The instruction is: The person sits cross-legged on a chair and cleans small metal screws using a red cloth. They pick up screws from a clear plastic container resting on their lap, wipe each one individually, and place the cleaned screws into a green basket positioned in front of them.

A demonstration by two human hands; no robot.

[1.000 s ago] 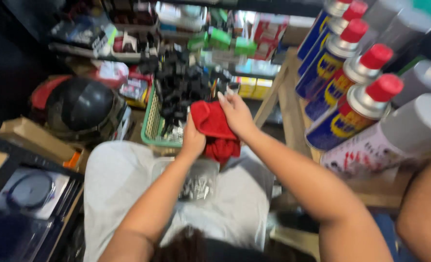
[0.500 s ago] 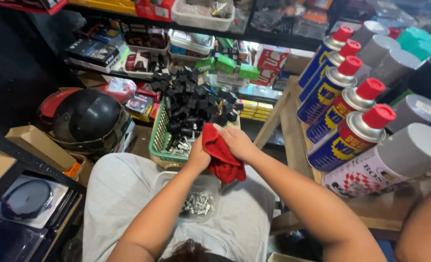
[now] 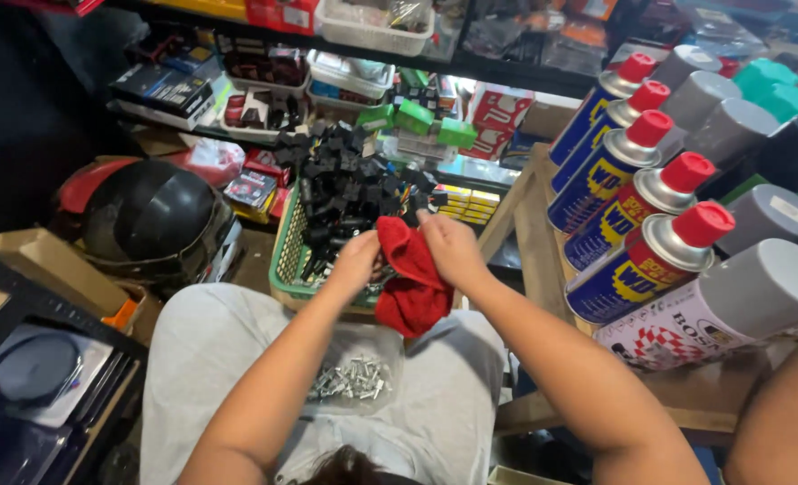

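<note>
Gripping a red cloth (image 3: 412,283) from both sides, the person works over their lap, just in front of a green basket (image 3: 284,269) heaped with small black parts (image 3: 345,193). The left hand (image 3: 356,265) is closed on the cloth's left edge, fingers curled in so that whatever small piece may be inside cannot be made out. The right hand (image 3: 451,250) is closed over the cloth's upper right part, with the thumb pressed on the fabric. Between the two hands the cloth runs from upper left, near the basket's near rim, down to a bunched tail that hangs toward the lap, so its long axis slants away from the basket and toward the body. Both hands touch it; the right covers more of it, while the left sits nearer the basket and the black parts. Below the hands, on the grey-clad lap, lies a clear bag (image 3: 354,373) of small silvery metal pieces, well apart from the cloth's tail. A black helmet (image 3: 152,216) rests at the left, and a row of blue spray cans (image 3: 637,260) with red caps stands on a wooden shelf (image 3: 543,242) at the right, beside grey-capped cans (image 3: 758,287).
</note>
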